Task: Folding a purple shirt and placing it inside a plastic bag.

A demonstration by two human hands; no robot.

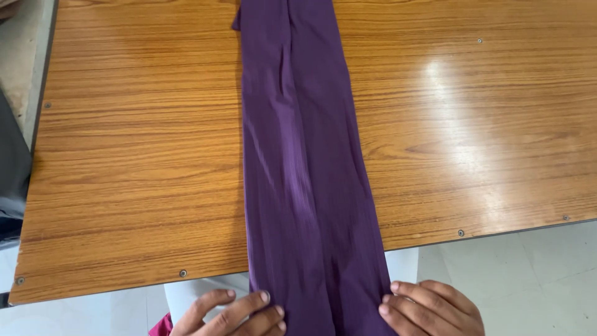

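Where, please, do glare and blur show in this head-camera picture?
In the head view, a bright streak of glare lies on the wooden table right of the purple cloth; the cloth's lower middle looks softly smeared; the left hand and right hand at the bottom edge are fairly sharp but cropped.

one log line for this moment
left hand: grips cloth near end, left edge | right hand: grips right edge | cloth: purple, folded long, flat on table, end overhangs
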